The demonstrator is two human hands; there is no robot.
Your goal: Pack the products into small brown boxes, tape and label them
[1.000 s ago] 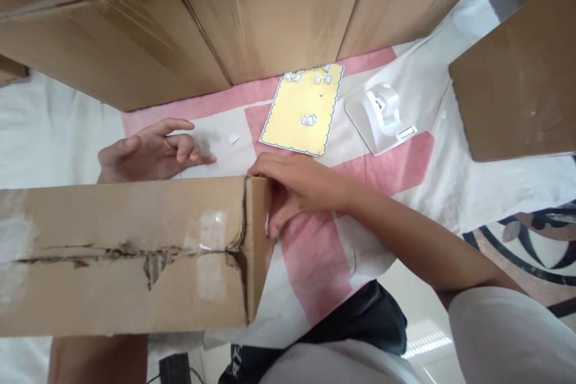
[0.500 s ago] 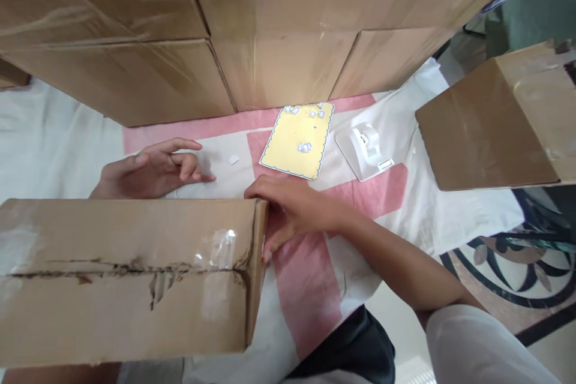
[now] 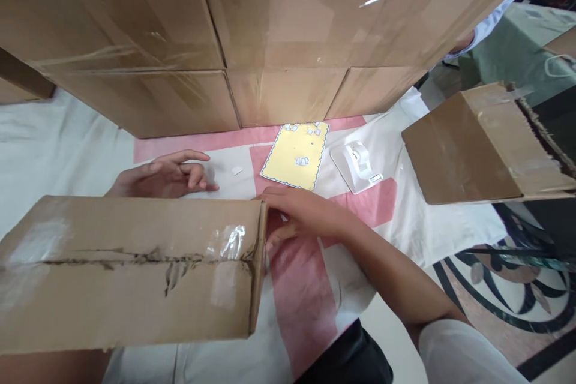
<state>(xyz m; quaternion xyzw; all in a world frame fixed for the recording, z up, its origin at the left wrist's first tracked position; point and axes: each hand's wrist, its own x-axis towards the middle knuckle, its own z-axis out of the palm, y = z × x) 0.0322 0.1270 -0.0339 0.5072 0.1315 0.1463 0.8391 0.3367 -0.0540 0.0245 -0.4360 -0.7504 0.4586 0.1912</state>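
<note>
A long cardboard box (image 3: 126, 270) with a torn taped seam lies across my lap area at the lower left. My right hand (image 3: 297, 216) rests against its right end, fingers spread over the corner and end face. Behind the box, my left hand (image 3: 168, 177) lies on the cloth with the forefinger stretched out and the other fingers loosely curled, holding nothing I can see. A small white sticker (image 3: 236, 171) lies just right of that hand. A yellow sticker sheet (image 3: 296, 153) with a few white stickers lies beyond my right hand.
A white plastic holder (image 3: 357, 165) sits right of the yellow sheet on the pink-and-white cloth (image 3: 369, 210). Large stacked cardboard boxes (image 3: 270, 36) wall off the back. Another cardboard box (image 3: 477, 150) stands at the right. Patterned floor (image 3: 508, 288) shows at the lower right.
The view has tilted up, so the sheet, the holder and the right-hand box appear lower and smaller. My right hand has flattened a little against the box end. The left hand stays put.
</note>
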